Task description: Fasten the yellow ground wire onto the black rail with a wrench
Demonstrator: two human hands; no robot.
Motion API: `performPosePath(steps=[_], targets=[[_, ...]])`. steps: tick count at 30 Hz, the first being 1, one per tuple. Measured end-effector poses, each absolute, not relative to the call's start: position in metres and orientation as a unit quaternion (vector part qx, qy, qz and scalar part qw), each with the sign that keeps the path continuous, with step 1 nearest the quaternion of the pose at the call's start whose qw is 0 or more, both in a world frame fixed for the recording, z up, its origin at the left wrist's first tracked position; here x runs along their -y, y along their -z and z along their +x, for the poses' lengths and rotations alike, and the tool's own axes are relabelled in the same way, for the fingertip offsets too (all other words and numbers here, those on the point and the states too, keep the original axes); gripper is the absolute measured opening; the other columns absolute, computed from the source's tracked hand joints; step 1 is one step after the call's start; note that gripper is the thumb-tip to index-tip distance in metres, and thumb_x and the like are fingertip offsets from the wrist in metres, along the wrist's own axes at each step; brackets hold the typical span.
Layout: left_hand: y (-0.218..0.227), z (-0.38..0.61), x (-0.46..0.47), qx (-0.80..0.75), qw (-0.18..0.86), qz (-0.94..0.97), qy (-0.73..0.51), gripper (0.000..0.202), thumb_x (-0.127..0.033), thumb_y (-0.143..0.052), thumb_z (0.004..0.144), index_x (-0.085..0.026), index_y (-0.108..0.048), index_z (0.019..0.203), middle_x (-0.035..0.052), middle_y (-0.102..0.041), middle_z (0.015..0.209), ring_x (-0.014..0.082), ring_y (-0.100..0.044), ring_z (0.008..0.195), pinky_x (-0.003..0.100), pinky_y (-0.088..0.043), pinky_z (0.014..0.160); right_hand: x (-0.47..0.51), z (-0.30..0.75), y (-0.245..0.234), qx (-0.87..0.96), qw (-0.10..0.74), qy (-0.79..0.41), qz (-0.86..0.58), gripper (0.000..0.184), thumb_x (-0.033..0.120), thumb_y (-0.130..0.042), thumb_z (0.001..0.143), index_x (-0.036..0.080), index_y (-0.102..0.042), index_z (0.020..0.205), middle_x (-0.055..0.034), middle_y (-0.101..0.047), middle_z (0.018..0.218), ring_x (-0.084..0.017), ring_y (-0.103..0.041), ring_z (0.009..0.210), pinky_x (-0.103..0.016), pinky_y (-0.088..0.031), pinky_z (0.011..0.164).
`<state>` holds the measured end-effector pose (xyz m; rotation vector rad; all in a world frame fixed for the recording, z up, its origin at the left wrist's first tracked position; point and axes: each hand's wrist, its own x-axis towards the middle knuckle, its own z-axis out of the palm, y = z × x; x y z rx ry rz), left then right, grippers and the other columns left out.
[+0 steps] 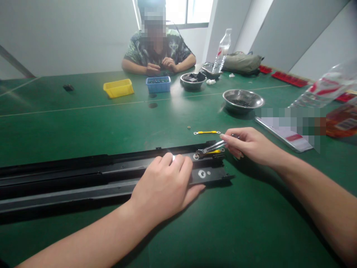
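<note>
A long black metal rail (117, 171) lies on the green table, its right end in front of me. My left hand (167, 178) is closed around that rail near the end, fingers over the far side and thumb along the near edge. A shiny wrench (213, 146) is gripped in my right hand (245, 143), its head resting on a nut at the rail's end. Partly behind the wrench, a yellow cable with a ring terminal (216, 151) reaches out from that spot. Farther off lie another yellow cable (208, 132) and a small brass-coloured nut (189, 127).
Across the table sits a person (158, 56), both hands together. Between us stand a yellow bin (118, 89), a blue bin (158, 87) and two metal bowls, the nearer bowl (256, 100) holding small dark parts. To the right are bottles and a flat tablet-like object (281, 134).
</note>
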<state>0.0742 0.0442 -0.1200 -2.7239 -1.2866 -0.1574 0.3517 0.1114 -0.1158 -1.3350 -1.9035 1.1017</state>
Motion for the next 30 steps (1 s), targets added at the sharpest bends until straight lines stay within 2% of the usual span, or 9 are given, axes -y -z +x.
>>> performPosePath(steps=[10,13,20,25,30], targets=[[0.12,0.074,-0.044,0.425,0.067,-0.901,0.054,0.047,-0.062,-0.043,0.099,-0.018,-0.056,0.111,0.0087,-0.06,0.1,0.0299,-0.053,0.092,0.046,-0.046,0.078,-0.113,0.346,0.122,0.68,0.269,-0.427,-0.532,0.05,0.063,-0.06,0.095,0.021,-0.056,0.068,0.0037,-0.051,0.045,-0.011,-0.046,0.043,-0.027,-0.033,0.048],[0.12,0.074,-0.044,0.425,0.067,-0.901,0.055,0.048,-0.062,-0.043,0.099,-0.018,-0.056,0.113,0.009,-0.061,0.101,0.03,-0.053,0.093,0.046,-0.046,0.079,-0.113,0.348,0.12,0.682,0.231,-0.42,-0.553,0.048,0.061,-0.062,0.094,0.022,-0.055,0.068,0.0041,-0.05,0.043,-0.012,-0.045,0.041,-0.027,-0.032,0.047],[0.121,0.074,-0.043,0.424,0.068,-0.902,0.049,0.048,-0.062,-0.042,0.099,-0.018,-0.057,0.111,0.0103,-0.061,0.098,0.0305,-0.054,0.09,0.047,-0.047,0.078,-0.108,0.359,0.106,0.694,0.07,-0.479,-0.534,0.052,0.06,-0.065,0.092,0.02,-0.058,0.061,0.0019,-0.051,0.044,-0.012,-0.044,0.04,-0.026,-0.03,0.044],[0.121,0.076,-0.044,0.426,0.068,-0.901,0.046,0.047,-0.062,-0.04,0.1,-0.018,-0.057,0.11,0.0109,-0.062,0.098,0.031,-0.054,0.091,0.047,-0.047,0.078,-0.106,0.361,0.105,0.686,0.042,-0.504,-0.524,0.05,0.061,-0.059,0.095,0.018,-0.061,0.069,0.0028,-0.05,0.042,-0.011,-0.044,0.038,-0.024,-0.03,0.042],[0.121,0.076,-0.044,0.428,0.068,-0.9,0.045,0.048,-0.062,-0.038,0.1,-0.019,-0.056,0.11,0.0112,-0.062,0.097,0.0317,-0.055,0.091,0.047,-0.048,0.079,-0.107,0.365,0.105,0.688,0.038,-0.497,-0.528,0.051,0.061,-0.06,0.095,0.018,-0.06,0.068,0.0024,-0.048,0.042,-0.011,-0.043,0.037,-0.024,-0.029,0.04]])
